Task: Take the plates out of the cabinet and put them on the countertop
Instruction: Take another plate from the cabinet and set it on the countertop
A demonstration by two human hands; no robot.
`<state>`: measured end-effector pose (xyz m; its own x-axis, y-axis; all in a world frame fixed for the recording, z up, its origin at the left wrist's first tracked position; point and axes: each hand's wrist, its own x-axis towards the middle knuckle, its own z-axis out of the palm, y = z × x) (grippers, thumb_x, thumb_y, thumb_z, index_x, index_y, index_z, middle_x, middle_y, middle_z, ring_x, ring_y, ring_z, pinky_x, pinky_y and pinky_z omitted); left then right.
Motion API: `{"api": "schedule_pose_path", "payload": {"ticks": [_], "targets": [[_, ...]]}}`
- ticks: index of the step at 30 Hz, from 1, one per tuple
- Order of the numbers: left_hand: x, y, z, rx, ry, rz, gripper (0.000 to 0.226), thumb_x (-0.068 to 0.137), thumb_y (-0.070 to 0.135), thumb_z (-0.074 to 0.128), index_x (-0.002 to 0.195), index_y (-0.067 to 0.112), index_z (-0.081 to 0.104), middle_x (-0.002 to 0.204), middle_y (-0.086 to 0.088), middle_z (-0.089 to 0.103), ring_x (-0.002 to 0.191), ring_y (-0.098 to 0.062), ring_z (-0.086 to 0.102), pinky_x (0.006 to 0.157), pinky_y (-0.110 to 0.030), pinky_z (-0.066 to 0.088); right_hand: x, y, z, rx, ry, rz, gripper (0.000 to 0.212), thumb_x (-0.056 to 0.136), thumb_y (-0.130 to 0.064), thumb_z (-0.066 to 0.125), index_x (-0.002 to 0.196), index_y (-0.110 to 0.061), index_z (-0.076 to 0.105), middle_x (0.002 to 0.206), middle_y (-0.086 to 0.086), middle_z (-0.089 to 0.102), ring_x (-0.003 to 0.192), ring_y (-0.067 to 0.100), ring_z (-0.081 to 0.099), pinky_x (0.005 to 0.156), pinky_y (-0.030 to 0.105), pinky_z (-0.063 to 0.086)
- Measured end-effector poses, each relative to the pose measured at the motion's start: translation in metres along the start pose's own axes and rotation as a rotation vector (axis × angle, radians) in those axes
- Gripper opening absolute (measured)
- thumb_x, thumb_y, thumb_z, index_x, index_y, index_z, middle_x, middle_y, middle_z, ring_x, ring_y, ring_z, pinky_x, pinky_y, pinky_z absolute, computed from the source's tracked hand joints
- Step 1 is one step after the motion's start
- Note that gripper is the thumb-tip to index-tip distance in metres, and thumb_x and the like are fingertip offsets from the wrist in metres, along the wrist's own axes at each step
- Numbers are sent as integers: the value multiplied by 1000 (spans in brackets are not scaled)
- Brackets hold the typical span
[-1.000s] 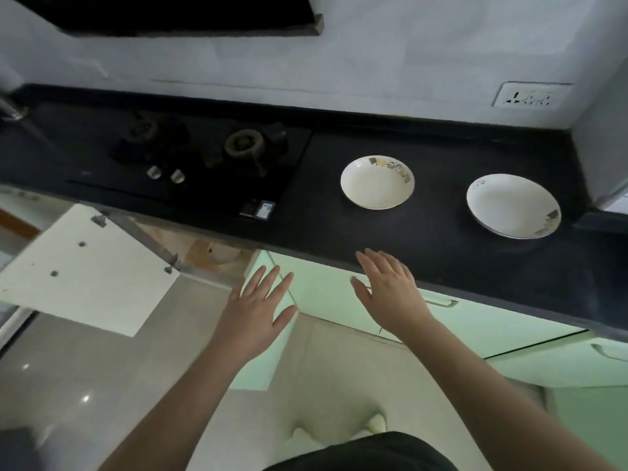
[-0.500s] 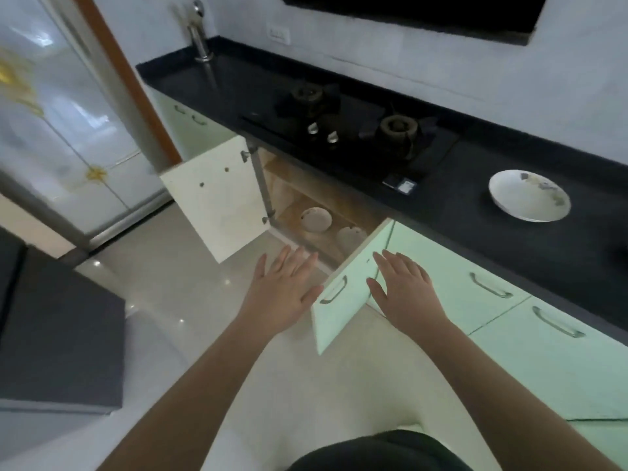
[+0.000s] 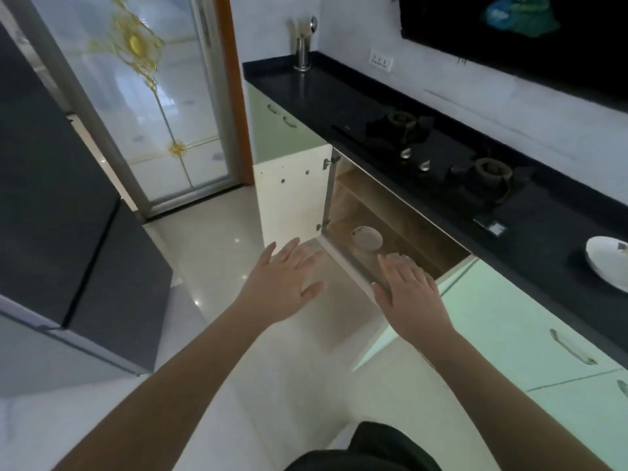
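Black stone surface runs along the right wall, carrying a two-burner hob and, at the far right edge of view, one white plate already set down, only partly in frame. Below the hob the cabinet stands open, its left door swung out flat against the neighbouring unit and its right door angled out towards the person, which leaves the wooden shelf clear for access. One plate rests on that shelf near the left hinge side. A second pale rim shows just above the right hand and is probably another plate, though most of it is hidden.

Left hand hovers over the floor in front of the opening, palm down, fingers spread and holding nothing. Right hand hovers at the cabinet's lower edge, fingers likewise extended and slightly apart, empty, touching no plate.

Assessment: both hands are aimed at the shelf to collect the remaining plates, one hand per plate. Task is part complete; at least one plate remains inside.
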<state>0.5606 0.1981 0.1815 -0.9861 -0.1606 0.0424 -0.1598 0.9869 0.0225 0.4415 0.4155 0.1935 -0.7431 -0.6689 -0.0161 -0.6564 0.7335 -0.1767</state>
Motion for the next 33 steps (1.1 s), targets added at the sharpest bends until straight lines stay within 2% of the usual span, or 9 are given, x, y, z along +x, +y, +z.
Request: {"api": "schedule_pose_path", "payload": {"ticks": [5, 9, 12, 16, 19, 24, 29, 33], "targets": [[43, -40, -4, -19, 12, -23, 68, 97, 62, 18, 156, 30, 14, 165, 4, 17, 152, -18, 9, 120, -47, 8, 42, -6, 7, 13, 25, 0, 76, 88, -63, 5, 146, -23, 34, 148, -1, 44, 140, 21, 36, 114, 42, 25], [94, -70, 1, -99, 41, -74, 69, 94, 63, 11, 156, 32, 12, 165, 5, 17, 152, -18, 9, 120, -47, 10, 90, -4, 23, 27, 43, 48, 73, 90, -63, 7, 145, -25, 36, 149, -1, 45, 141, 22, 36, 111, 38, 17], [133, -92, 5, -137, 37, -98, 66, 98, 60, 13, 156, 31, 6, 164, 3, 19, 152, -18, 9, 120, -47, 11, 139, -3, 28, 34, -1, 67, 71, 90, -63, 9, 146, -26, 32, 150, -1, 43, 143, 23, 33, 113, 39, 12], [175, -115, 1, -53, -14, -58, 68, 97, 61, 7, 157, 29, 6, 164, 1, 20, 152, -19, 9, 120, -47, 10, 205, -5, 19, 65, 38, 102, 66, 92, -58, 11, 146, -27, 32, 147, 0, 46, 137, 24, 42, 113, 45, 22], [210, -135, 1, -29, -28, -16, 68, 97, 61, 7, 156, 28, 11, 164, 1, 22, 152, -21, 11, 120, -48, 12, 241, -3, 15, 105, 43, 123, 74, 89, -61, 3, 148, -27, 30, 152, -1, 40, 140, 23, 37, 113, 43, 23], [260, -152, 15, -62, -53, 45, 64, 99, 59, 16, 156, 29, 15, 163, 1, 24, 151, -20, 13, 120, -46, 12, 274, 1, 24, 154, 9, 192, 60, 96, -52, 22, 149, -24, 28, 151, 2, 41, 141, 24, 35, 118, 46, 23], [318, -173, 42, -105, -116, 139, 65, 99, 58, 16, 156, 27, 16, 164, 2, 21, 152, -20, 10, 120, -44, 10, 307, 3, 37, 154, -4, 270, 56, 99, -48, 29, 150, -24, 27, 154, 0, 37, 145, 21, 27, 119, 45, 21], [370, -197, 64, -159, -131, 254, 69, 96, 59, 9, 155, 25, 20, 164, 0, 21, 152, -21, 9, 120, -46, 10, 352, -2, 54, 142, 18, 374, 56, 99, -48, 33, 149, -24, 27, 155, -1, 34, 146, 19, 23, 118, 41, 12]]}}
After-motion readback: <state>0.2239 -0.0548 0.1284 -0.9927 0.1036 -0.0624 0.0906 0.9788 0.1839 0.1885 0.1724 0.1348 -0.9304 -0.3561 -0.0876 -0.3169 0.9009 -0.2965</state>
